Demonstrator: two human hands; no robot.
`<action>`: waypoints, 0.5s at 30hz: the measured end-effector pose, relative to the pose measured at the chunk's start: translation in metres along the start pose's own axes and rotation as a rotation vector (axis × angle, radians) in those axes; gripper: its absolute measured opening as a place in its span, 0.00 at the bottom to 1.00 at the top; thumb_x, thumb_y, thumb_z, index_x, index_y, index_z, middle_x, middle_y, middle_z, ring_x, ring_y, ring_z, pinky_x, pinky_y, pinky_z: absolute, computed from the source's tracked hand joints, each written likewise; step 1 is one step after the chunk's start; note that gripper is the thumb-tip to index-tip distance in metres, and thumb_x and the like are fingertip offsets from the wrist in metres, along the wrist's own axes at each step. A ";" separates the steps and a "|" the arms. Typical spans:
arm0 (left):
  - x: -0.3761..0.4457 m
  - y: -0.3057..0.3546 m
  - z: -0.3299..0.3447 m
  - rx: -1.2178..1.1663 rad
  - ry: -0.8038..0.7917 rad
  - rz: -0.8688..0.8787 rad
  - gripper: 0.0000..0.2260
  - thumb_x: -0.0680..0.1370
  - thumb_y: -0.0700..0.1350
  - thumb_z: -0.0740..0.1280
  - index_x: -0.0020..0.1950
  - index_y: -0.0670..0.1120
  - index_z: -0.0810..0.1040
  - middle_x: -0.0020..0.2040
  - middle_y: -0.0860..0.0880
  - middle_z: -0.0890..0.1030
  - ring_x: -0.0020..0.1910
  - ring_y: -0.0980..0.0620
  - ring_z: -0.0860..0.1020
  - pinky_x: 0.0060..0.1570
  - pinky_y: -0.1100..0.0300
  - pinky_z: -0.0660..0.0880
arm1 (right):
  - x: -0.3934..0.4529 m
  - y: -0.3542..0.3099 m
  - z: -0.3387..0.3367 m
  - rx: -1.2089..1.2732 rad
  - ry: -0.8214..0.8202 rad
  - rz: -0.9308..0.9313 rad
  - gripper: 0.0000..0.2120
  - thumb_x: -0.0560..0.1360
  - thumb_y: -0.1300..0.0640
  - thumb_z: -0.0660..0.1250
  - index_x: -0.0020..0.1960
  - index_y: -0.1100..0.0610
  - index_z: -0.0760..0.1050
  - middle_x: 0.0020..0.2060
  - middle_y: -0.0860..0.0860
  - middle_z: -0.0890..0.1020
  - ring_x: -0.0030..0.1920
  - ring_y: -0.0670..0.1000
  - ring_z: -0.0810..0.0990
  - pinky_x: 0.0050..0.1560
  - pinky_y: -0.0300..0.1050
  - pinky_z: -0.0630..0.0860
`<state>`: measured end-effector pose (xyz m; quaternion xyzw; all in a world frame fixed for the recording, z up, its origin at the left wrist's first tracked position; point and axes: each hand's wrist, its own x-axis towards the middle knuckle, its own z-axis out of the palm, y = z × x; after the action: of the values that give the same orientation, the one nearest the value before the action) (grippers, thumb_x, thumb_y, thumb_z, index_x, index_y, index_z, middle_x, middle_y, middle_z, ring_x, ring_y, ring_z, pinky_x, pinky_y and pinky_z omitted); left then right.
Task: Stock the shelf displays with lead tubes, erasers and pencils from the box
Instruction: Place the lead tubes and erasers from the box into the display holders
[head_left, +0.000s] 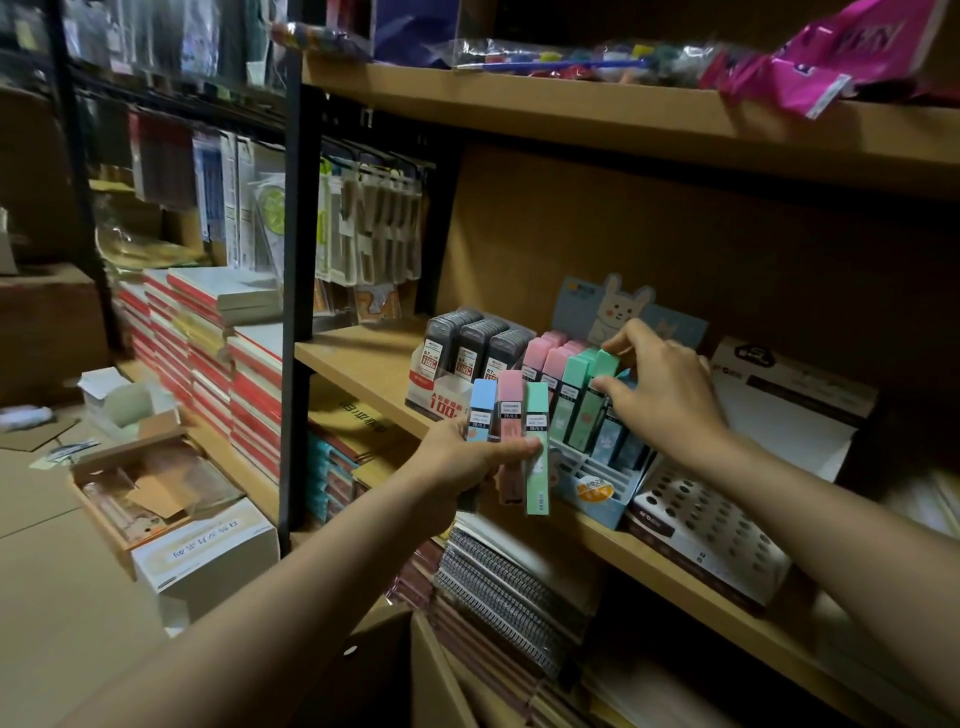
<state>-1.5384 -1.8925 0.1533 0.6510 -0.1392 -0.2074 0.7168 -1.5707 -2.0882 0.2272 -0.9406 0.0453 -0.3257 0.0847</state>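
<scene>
Head view, looking down and forward at a wooden shelf (363, 358) in a dim stockroom. At the centre of the frame the person's left hand (467, 462) is curled round a fan of three slim lead tubes, blue (483, 408), pink (510, 415) and mint green (537, 447). Thumb and fingers pinch them near their lower halves. The tubes stand nearly upright, with their long axes running from six o'clock to twelve o'clock.

At about two o'clock from that hand, just beside it, the right hand (660, 389) reaches over a tiered cardboard display with a rabbit header (618, 306). Its thumb and forefinger pinch the top of a green tube (597, 387) already standing in a slot among other pink and green tubes. The remaining fingers are loosely bent.

The display's open slots (597, 470) lie at three o'clock from the held tubes, close by. The slots slope back toward one o'clock, so a tube would likely need tilting to match. The right hand is nearer the display; the left serves as the supply.

At eleven o'clock from the display sits a rack of grey lead tubes (470, 338). At four o'clock is a white tray with round holes (706, 525). An open cardboard box (150, 483) sits on the floor at nine o'clock, well apart.
</scene>
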 end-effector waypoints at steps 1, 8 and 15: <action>0.000 0.000 0.000 -0.004 0.004 0.000 0.08 0.72 0.45 0.75 0.44 0.45 0.78 0.27 0.55 0.80 0.22 0.61 0.76 0.21 0.68 0.69 | -0.001 0.000 0.000 -0.013 -0.008 -0.008 0.14 0.72 0.53 0.74 0.52 0.50 0.72 0.46 0.48 0.81 0.51 0.53 0.78 0.59 0.53 0.67; 0.001 -0.001 0.002 -0.010 0.000 0.012 0.07 0.72 0.45 0.75 0.42 0.46 0.78 0.27 0.55 0.80 0.22 0.61 0.75 0.21 0.68 0.68 | -0.002 0.004 0.006 -0.143 0.007 0.002 0.13 0.71 0.51 0.75 0.52 0.51 0.77 0.54 0.50 0.76 0.59 0.54 0.72 0.59 0.52 0.65; 0.002 -0.002 0.005 -0.003 0.023 0.009 0.09 0.70 0.46 0.77 0.42 0.45 0.79 0.29 0.53 0.80 0.23 0.59 0.75 0.23 0.65 0.68 | 0.000 0.000 0.002 -0.175 -0.045 0.047 0.16 0.70 0.45 0.74 0.54 0.50 0.79 0.57 0.50 0.74 0.63 0.54 0.69 0.62 0.52 0.63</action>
<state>-1.5390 -1.8983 0.1517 0.6516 -0.1335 -0.1970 0.7203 -1.5691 -2.0875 0.2255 -0.9501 0.0935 -0.2974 0.0107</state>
